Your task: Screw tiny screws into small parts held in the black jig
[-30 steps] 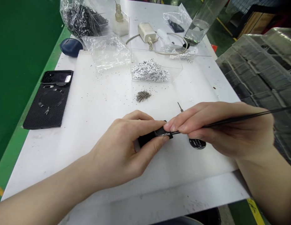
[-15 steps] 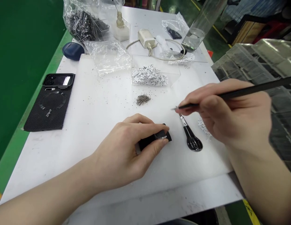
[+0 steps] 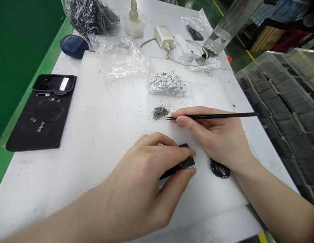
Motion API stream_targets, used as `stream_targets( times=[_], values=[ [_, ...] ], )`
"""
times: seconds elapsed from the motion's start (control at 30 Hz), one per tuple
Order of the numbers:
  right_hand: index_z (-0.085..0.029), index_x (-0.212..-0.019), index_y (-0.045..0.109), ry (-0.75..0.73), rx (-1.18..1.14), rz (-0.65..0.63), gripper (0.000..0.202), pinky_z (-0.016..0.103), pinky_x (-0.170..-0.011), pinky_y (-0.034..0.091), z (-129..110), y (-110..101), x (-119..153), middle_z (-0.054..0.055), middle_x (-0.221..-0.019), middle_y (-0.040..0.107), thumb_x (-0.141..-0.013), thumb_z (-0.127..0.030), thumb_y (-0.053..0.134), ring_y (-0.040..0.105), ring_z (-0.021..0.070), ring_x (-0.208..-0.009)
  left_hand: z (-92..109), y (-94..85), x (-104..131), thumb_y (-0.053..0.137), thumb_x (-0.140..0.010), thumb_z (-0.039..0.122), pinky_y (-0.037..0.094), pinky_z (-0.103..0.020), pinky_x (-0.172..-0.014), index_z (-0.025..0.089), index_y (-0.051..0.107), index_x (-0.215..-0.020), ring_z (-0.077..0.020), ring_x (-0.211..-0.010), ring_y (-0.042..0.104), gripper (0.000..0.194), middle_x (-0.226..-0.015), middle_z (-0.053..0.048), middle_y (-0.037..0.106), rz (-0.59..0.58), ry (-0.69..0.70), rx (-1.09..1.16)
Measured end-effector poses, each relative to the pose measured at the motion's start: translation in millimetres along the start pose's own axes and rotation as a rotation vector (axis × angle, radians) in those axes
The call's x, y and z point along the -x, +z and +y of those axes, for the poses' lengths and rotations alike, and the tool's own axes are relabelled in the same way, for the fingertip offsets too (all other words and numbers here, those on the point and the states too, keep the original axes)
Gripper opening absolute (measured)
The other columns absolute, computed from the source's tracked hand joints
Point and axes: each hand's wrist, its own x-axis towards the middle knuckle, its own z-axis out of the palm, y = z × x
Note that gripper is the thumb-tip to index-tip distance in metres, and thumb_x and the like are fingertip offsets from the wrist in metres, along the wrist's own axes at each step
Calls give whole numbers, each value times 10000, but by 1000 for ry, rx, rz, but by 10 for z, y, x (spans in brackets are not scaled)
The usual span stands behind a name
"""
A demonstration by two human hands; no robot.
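Heap (image 3: pixel 160 112): tiny dark pieces lay piled on a white mat (image 3: pixel 96 148), with loose ones scattered around the pile.
Right hand (image 3: pixel 215 133): just right of the heap, its fingers were closed on a pair of black tweezers (image 3: pixel 222 116).
Tweezer tips: they pointed left, at the right, near edge of the heap; whether they gripped a piece could not be told.
Left hand (image 3: pixel 146 168): on the person's side of the heap, it had its thumb and forefinger gripping a black block (image 3: pixel 186 163) between them.
Block: it was nearer the person than the heap and a little to its right, partly covered by the left hand, a small pale spot showing at its right end.
Black handle (image 3: pixel 220 168): it lay nearer the person than the heap and well to its right, partly hidden by the right hand.
Clear tray (image 3: pixel 194 87): just beyond the heap, it held a mass of small white pieces (image 3: pixel 168 83).
Phone (image 3: pixel 49 109): well to the left of the heap, in a black case.
Charger (image 3: pixel 164 36): well beyond the heap, its pale cable looped to the right.
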Motion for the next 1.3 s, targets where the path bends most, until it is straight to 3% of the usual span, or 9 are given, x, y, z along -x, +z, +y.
stream_targets(
  times=[0.43,0.97,1.3],
  values=[
    [-372,-994,855,38,42,-13,98,106,-810,615,-14,-12,-4,-99,-1012,852,-917,-320,827,781,67,-916,24,14,9,585,-1011,152,567,-387,-919,178,684,-871,-211,-987,652,173,-844,-15,739,-32,-30,36],
    [-381,-979,858,50,63,-13,89,161,-807,654,-64,-6,17,-89,-1005,855,-915,-330,824,803,109,-916,-1,28,-22,595,-1017,177,575,-393,-881,194,684,-840,-213,-951,661,199,-826,-3,737,-33,-18,-14],
    [-376,-984,856,52,99,-16,78,125,-784,624,-67,0,16,-99,-997,853,-922,-351,817,787,84,-901,2,13,-16,590,-1021,193,568,-384,-882,198,658,-827,-212,-986,664,206,-844,3,743,-48,-19,-24]
  ],
)
